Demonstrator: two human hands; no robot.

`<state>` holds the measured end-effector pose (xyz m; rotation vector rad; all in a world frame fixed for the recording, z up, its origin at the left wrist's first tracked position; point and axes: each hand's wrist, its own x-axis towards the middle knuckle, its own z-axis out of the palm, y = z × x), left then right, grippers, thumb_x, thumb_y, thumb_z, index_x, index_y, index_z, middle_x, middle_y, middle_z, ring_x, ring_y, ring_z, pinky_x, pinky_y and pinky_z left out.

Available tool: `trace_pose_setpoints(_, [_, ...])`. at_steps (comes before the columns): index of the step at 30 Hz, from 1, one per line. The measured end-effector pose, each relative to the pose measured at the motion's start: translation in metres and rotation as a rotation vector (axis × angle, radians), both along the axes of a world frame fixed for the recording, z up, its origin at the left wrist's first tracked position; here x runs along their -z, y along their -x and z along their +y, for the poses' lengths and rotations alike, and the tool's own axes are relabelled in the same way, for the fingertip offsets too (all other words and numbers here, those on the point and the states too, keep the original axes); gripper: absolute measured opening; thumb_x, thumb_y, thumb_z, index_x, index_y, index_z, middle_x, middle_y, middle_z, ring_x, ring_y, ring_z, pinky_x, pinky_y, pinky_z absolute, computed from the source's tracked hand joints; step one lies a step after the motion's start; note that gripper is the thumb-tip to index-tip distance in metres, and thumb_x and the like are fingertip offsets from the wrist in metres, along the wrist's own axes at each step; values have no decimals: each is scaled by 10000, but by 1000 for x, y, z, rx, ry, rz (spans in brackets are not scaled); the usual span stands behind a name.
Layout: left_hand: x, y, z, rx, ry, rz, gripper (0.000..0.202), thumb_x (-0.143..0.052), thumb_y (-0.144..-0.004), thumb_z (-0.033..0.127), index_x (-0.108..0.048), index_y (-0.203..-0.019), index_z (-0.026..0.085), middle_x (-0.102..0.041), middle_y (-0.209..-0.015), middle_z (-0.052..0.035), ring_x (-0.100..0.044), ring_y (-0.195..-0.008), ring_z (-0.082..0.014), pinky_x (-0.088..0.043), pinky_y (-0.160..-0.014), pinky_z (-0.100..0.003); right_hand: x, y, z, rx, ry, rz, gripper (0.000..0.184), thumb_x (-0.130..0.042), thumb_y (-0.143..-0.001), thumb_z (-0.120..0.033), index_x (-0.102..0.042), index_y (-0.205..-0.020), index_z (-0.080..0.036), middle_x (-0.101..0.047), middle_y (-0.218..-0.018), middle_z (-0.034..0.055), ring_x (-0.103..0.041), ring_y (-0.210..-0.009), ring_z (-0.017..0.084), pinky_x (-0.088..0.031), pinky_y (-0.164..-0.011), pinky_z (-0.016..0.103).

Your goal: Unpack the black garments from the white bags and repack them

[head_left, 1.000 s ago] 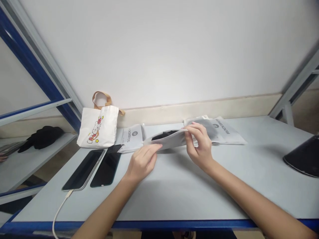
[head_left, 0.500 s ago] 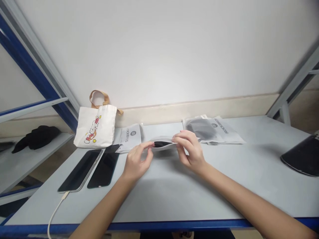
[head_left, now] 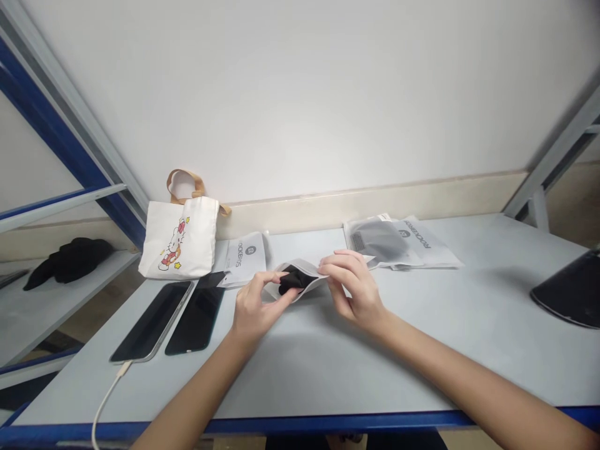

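The grey table (head_left: 422, 350) fills most of what I see, running back to a white wall. At its back left stands a white tote bag (head_left: 180, 240) with a cartoon print and tan handles, and at the back right lies a loose pile of frosted pouches (head_left: 403, 244). 2 dark phones lie side by side near the left edge, the cabled phone (head_left: 152, 322) on the outside and the other phone (head_left: 197, 319) just beside it. 1 flat pouch (head_left: 246, 256) lies between the tote and my hands. My left hand (head_left: 253, 309) and right hand (head_left: 356, 290) meet at mid-table on a small white pouch (head_left: 304, 273), held just above the surface with its mouth gaping (towards me). My left thumb and fingers pinch its left end, my right fingertips pinch its right edge, both hands curled. A black fabric piece (head_left: 290, 281) sits in the open mouth, touching my left fingertips.
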<state>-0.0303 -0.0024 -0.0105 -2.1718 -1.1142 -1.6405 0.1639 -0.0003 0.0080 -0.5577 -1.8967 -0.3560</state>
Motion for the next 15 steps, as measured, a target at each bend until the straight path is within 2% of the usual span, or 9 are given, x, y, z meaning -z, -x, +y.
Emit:
trace_pose_setpoints(3, [2,-2,-3,24,75,-59,362,-703,-693,301,-463,-951,221,-703,-899,-22,-695,-807,-167,-546,-687,-244,0,4,-5,-33,-13,-30,327,-456,-802,-17,-503,-1069,-202,-611,-888,61,-585,-839,157,-461,-865,415])
trace_pose_setpoints(5, [2,-4,-2,41,220,-53,478,-714,-655,305,-458,-1048,211,-694,-973,-51,-684,-881,-197,-546,-720,-272,1,6,-8,-42,-11,-39,318,-453,-799,-14,-509,-1059,-189,-616,-878,63,-586,-832,151,-462,-867,409])
trace_pose_setpoints(7, [2,-4,1,66,409,17,428,-690,-669,299,-506,-1045,208,-697,-967,-57,-679,-888,-218,-542,-723,-295,2,9,-10,-48,-22,-43,307,-453,-796,-11,-518,-1047,-176,-620,-861,64,-586,-821,145,-466,-863,399])
trace_pose_setpoints(9, [2,-3,4,123,525,113,270,-630,-709,284,-579,-962,204,-704,-914,-59,-678,-841,-227,-535,-700,-309,2,11,-12,-53,-45,-62,304,-449,-794,-13,-525,-1043,-169,-628,-852,63,-587,-807,141,-467,-859,395])
trace_pose_setpoints(12, [5,3,8,234,473,183,183,-551,-733,252,-635,-885,194,-701,-833,-52,-665,-741,-214,-516,-647,-302,0,14,-13,-48,-86,-128,281,-463,-797,-48,-532,-1043,-167,-637,-867,69,-588,-813,154,-475,-838,392])
trace_pose_setpoints(15, [14,12,8,210,385,52,205,-581,-726,293,-647,-894,197,-678,-770,-23,-637,-690,-194,-505,-626,-287,-2,11,-7,-35,-122,-161,244,-519,-793,-98,-534,-1028,-164,-635,-925,100,-585,-898,193,-489,-796,375])
